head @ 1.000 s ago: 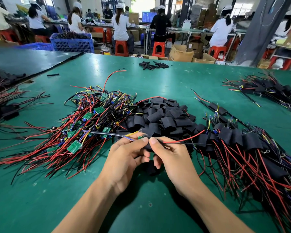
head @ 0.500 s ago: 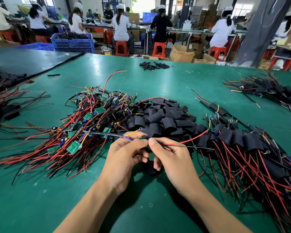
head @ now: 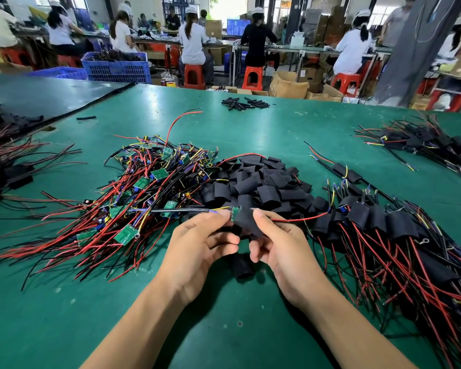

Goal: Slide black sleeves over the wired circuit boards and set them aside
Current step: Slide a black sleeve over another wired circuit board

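Left of the hands lies the tangle of bare wired boards [head: 149, 187]. The left hand [head: 197, 243] pinches the green circuit board [head: 234, 213] at its wire end. The right hand [head: 280, 243] pinches the black sleeve [head: 246, 222], seemingly partway over the board. A board corner or stray lead could snag the sleeve's mouth and bunch it. Sleeved boards [head: 383, 227] heap right of the right hand.

Factory assembly hall, capped workers [head: 193, 41], green worktable [head: 290, 129], crates [head: 116, 67]
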A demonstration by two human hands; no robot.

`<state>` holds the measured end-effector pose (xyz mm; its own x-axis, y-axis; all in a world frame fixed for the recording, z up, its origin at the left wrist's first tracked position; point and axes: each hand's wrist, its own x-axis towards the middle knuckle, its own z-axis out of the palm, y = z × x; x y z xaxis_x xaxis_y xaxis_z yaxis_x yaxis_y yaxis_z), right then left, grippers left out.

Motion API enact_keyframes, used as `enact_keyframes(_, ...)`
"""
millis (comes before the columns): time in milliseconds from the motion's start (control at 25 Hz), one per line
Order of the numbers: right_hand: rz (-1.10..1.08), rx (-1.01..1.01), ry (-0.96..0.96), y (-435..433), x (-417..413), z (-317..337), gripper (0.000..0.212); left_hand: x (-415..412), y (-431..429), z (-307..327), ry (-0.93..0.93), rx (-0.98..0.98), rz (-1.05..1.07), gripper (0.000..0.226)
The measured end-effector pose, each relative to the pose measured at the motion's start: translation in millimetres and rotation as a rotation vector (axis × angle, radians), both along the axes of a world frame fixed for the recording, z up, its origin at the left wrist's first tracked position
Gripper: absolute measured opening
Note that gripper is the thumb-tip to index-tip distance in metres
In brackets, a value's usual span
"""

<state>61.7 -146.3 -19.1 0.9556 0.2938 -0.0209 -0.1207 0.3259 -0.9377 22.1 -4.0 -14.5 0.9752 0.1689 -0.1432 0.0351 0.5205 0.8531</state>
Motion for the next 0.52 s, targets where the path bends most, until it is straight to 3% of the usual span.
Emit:
enact_keyframes(120, -0.003, -0.022, -0.023, 1.1, 0.0, 0.1, 0.032, -2.2, -2.6, 1.3, 0.022, 0.038, -0.081, 0.008)
enact_keyframes(280, 0.035, 0.045, 0.061, 1.2, -2.9, 3.4, 0.026, -6.0, -6.1, 3.2, 0.054, 0.090, -0.292, 0.014)
enact_keyframes(520, 0.036, -0.151, -0.034, -3.4, -1.7, 1.6, 0.023, -8.4, -4.3, 1.7, 0.044, 0.159, -0.237, 0.018)
